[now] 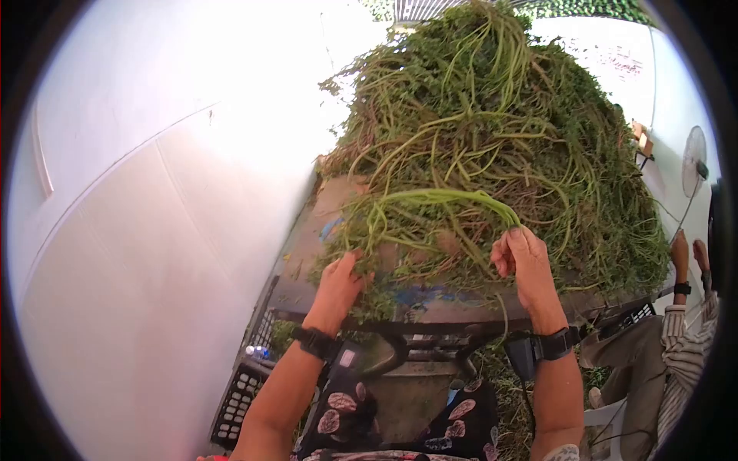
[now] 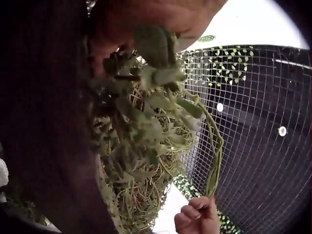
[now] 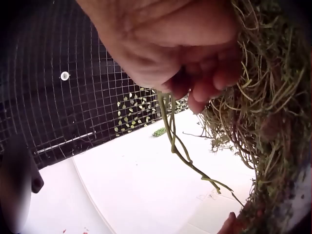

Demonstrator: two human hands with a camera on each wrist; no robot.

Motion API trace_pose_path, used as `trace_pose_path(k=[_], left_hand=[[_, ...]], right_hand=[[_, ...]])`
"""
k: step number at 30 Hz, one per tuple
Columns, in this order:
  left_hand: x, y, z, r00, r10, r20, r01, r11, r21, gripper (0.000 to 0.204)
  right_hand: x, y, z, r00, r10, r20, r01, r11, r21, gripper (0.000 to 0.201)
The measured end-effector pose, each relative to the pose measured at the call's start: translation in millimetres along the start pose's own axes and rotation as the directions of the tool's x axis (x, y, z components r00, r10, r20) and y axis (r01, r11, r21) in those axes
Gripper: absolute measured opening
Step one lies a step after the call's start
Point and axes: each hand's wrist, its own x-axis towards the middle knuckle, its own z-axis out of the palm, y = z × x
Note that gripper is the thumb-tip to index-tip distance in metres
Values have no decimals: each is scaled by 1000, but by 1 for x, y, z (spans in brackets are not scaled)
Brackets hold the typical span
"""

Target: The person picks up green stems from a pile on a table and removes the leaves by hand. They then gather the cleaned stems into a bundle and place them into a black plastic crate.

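A small bunch of long green plant stems (image 1: 446, 195) arches between both hands in the head view. The right hand (image 1: 529, 261) pinches the stems' bare ends between thumb and fingers. At the other side, the left hand (image 1: 337, 288) grips the leafy end low over the table, and small leaves (image 2: 156, 97) hang just below its fingers in the left wrist view. From the right hand, the thin stems (image 3: 178, 146) run down toward the left hand in the right wrist view. A large heap of leafy stems (image 1: 477, 146) rises right behind the bunch.
The heap lies on a table (image 1: 296, 288) with a worn front edge. Black plastic crates (image 1: 240, 403) stand low at the left. Another person (image 1: 676, 338) sits at the right, near a fan (image 1: 694, 161). A white wall (image 1: 138, 230) borders the left side.
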Motion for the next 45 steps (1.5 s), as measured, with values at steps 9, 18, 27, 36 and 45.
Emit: trace_pose_path(k=[9, 18, 27, 36, 45], left_hand=[[-7, -4, 7, 998, 49, -34, -42, 983, 179, 28], [-14, 3, 6, 997, 36, -70, -14, 955, 297, 26], [-3, -3, 4, 996, 67, 51, -77, 974, 215, 35], [-4, -4, 1, 990, 116, 81, -133, 959, 251, 40], [-8, -1, 7, 993, 98, 58, -111, 950, 290, 41]], right_hand=[[-19, -3, -49, 956, -109, -273, 233, 847, 478, 29], [-84, 26, -75, 994, 47, 100, -89, 878, 470, 36], [-190, 88, -97, 876, 358, 324, -443, 863, 243, 36], [-258, 169, -147, 631, 776, 2, -775, 630, -49, 26], [-285, 215, -162, 554, 669, -495, -814, 560, -154, 37]])
